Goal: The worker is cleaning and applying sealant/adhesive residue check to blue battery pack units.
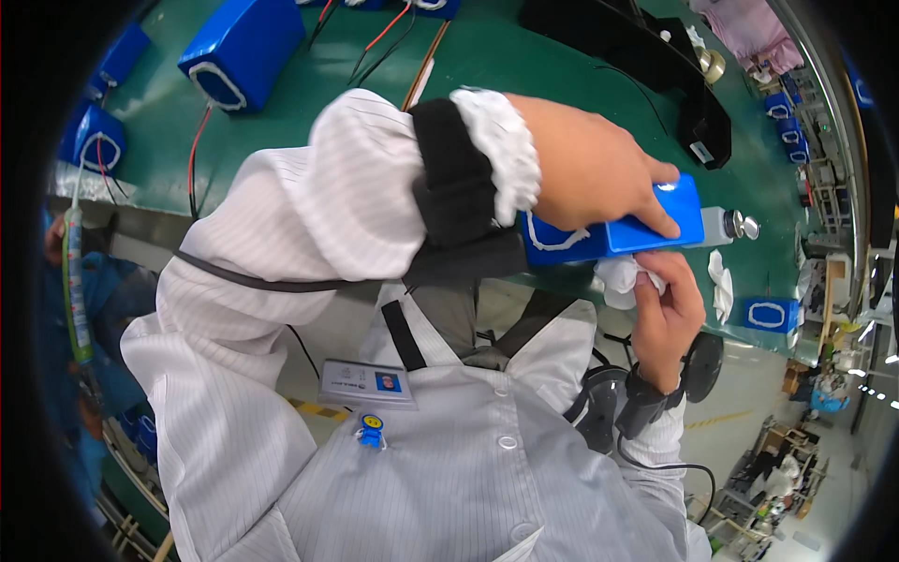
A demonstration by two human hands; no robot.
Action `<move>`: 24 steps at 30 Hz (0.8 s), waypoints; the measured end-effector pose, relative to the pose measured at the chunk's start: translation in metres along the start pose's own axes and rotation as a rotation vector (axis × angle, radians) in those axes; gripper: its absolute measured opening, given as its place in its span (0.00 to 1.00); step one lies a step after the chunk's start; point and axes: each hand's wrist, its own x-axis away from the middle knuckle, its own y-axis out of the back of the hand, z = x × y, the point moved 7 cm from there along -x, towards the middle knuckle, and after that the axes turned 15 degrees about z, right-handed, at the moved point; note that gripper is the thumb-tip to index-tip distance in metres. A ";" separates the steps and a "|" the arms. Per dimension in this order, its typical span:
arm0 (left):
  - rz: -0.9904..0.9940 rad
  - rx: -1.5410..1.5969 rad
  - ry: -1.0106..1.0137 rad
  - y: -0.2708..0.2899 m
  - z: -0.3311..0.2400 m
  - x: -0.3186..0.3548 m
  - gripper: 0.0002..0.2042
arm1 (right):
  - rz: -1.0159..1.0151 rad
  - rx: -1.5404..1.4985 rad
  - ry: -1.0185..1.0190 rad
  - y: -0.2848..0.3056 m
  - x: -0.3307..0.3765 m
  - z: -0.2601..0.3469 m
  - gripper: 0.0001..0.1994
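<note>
A blue shrink-wrapped battery pack lies at the near edge of the green bench, a white bead of sealant on its left part. Reaching across from the left, my left hand grips the pack, thumb and a finger on its blue top. Just below the pack's near edge, my right hand pinches a crumpled white wipe. That wipe is beside or against the pack's near side; the exact contact is hidden. A clear bottle with a metal cap stands by the pack's right end.
Another white wipe lies right of my right hand, near a small blue pack. A large blue pack with wires stands far left. A black curved part lies at the back. At left, another person's hand is near a sealant tube.
</note>
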 end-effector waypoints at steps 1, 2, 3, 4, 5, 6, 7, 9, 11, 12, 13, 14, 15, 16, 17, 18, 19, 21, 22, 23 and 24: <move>0.002 -0.011 0.018 0.000 0.003 0.001 0.37 | 0.020 0.007 0.064 -0.003 -0.005 0.002 0.10; 0.029 -0.023 0.022 0.005 0.000 -0.008 0.39 | 0.019 0.000 0.114 0.001 -0.006 -0.003 0.10; 0.125 -0.052 0.095 0.004 -0.001 -0.016 0.40 | 0.008 -0.019 0.135 0.007 -0.010 -0.012 0.10; 0.144 -0.102 0.155 0.003 -0.003 -0.019 0.41 | -0.029 -0.034 0.071 0.011 -0.014 -0.023 0.10; 0.126 -0.109 0.193 0.001 -0.005 -0.021 0.41 | -0.058 -0.081 -0.008 0.016 -0.019 -0.040 0.10; 0.112 -0.117 0.252 0.000 -0.009 -0.017 0.42 | -0.075 -0.144 -0.077 0.016 -0.021 -0.053 0.10; 0.141 -0.064 0.308 -0.002 -0.012 -0.018 0.42 | -0.119 -0.146 -0.105 0.021 -0.015 -0.060 0.10; 0.197 0.021 0.454 0.007 -0.024 -0.014 0.46 | -0.230 -0.442 -0.220 0.021 0.000 -0.080 0.11; 0.245 -0.163 0.416 0.021 -0.024 -0.015 0.48 | -0.273 -0.474 -0.250 0.014 0.027 -0.089 0.10; 0.259 -0.333 0.392 0.026 -0.021 -0.019 0.50 | -0.287 -0.488 -0.267 0.009 0.041 -0.094 0.09; 0.210 -0.624 0.296 0.025 -0.019 -0.028 0.51 | -0.285 -0.370 -0.197 0.005 0.051 -0.088 0.09; 0.228 -0.629 0.276 0.019 -0.009 -0.040 0.51 | -0.270 -0.282 -0.203 0.004 0.059 -0.075 0.09; 0.242 -0.519 0.131 0.010 -0.005 -0.054 0.49 | -0.266 -0.312 -0.179 -0.004 0.069 -0.072 0.11; 0.260 -0.408 -0.014 0.008 -0.009 -0.065 0.47 | -0.269 -0.344 -0.154 -0.011 0.073 -0.067 0.12; 0.298 -0.364 -0.020 0.010 -0.006 -0.071 0.43 | -0.292 -0.358 -0.163 -0.012 0.077 -0.063 0.12; 0.319 -0.372 -0.038 0.011 -0.010 -0.074 0.43 | -0.285 -0.309 -0.081 -0.012 0.078 -0.051 0.13; 0.305 -0.381 0.032 0.012 -0.009 -0.077 0.43 | -0.283 -0.249 -0.011 -0.010 0.078 -0.037 0.14; 0.274 -0.359 0.104 0.012 -0.007 -0.083 0.45 | -0.418 -0.171 0.139 0.002 0.075 -0.024 0.15; 0.283 -0.362 0.075 0.007 -0.009 -0.086 0.45 | -0.489 -0.132 0.205 0.008 0.074 -0.023 0.15; 0.279 -0.316 0.131 0.007 -0.005 -0.088 0.45 | -0.513 -0.126 0.194 0.011 0.070 -0.030 0.15; 0.275 -0.269 0.190 0.006 -0.002 -0.089 0.45 | -0.591 -0.161 0.172 0.014 0.068 -0.040 0.15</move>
